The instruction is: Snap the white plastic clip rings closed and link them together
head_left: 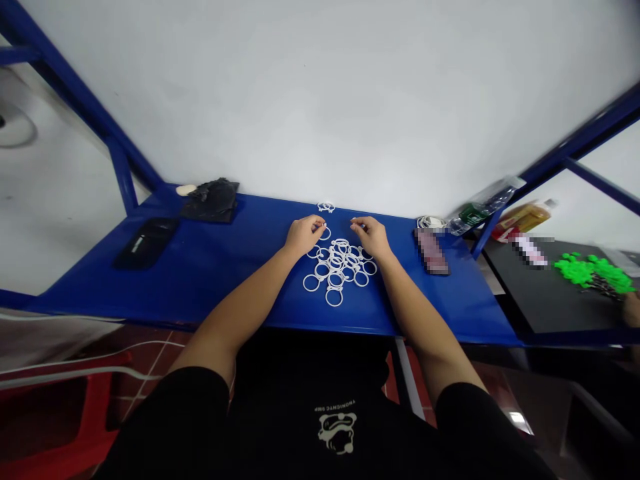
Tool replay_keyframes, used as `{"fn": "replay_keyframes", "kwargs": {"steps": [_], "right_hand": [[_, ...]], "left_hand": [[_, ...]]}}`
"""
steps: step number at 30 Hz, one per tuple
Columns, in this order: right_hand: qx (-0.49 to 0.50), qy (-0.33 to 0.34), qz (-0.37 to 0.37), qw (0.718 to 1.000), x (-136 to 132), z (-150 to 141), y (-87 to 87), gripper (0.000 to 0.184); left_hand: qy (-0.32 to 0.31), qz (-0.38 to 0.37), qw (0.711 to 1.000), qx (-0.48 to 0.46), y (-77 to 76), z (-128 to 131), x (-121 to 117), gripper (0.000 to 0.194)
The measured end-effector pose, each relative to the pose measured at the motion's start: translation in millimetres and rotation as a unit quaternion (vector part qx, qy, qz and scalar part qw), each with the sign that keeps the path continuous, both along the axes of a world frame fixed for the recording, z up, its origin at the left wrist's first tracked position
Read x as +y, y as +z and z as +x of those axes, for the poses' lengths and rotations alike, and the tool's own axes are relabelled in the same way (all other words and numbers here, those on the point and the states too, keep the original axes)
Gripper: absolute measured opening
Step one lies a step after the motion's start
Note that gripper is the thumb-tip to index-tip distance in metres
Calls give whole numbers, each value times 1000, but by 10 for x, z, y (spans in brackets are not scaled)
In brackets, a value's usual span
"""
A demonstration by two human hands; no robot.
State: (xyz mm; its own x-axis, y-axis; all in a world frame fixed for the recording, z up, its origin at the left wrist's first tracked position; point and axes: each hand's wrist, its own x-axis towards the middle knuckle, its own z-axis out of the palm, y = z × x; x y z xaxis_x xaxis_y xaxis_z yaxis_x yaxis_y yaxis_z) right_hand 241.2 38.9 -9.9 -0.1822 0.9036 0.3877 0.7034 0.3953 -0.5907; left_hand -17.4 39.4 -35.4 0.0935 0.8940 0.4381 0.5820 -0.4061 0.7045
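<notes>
On a glossy blue metal-looking counter (215, 257), a loose pile of thin white plastic-looking rings (339, 259) lay between a person's forearms. Just beyond it, the left hand (303, 235) pinched one thin white ring (330, 234) between thumb and finger. The right hand (373, 235) was curled, fingertips close together; whether they gripped anything was unclear.
</notes>
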Motion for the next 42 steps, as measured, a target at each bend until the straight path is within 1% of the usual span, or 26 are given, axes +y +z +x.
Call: {"fn": "replay_keyframes", "kwargs": {"steps": [3,6,8,10,13,17,19,22,25,28,32,37,42], "right_hand": [[97,18,38,994,-181,-72,-3,26],[162,29,13,986,-307,-188,-29,34],[180,43,-10,983,-344,-261,-51,39],[170,63,-15,983,-357,-308,-64,40],[125,93,9,988,-361,-325,-60,35],[84,112,30,990,-370,-309,-36,30],[82,104,40,990,-379,-306,-26,31],[75,109,65,989,-402,-305,-12,35],[53,121,81,988,-422,-302,-2,36],[43,109,80,990,-430,-300,-1,37],[43,104,81,990,-443,-291,30,37],[-7,140,67,988,-476,-250,131,32],[-9,128,71,989,-512,-253,165,32]], "left_hand": [[11,87,994,-62,23,42,-30,20],[-8,125,987,-98,69,91,-115,20],[-19,150,985,-83,100,124,-187,21],[-23,176,983,-53,123,149,-251,26],[-32,196,980,-17,144,149,-306,34],[-56,188,980,12,159,89,-312,41],[-72,170,982,35,165,65,-310,39],[-87,158,982,63,174,67,-313,27],[-95,160,980,67,177,92,-314,20],[-105,155,980,68,173,102,-308,17],[-115,162,978,69,161,102,-301,16],[-97,174,978,55,153,112,-302,17],[-105,199,974,36,161,138,-316,16]]}}
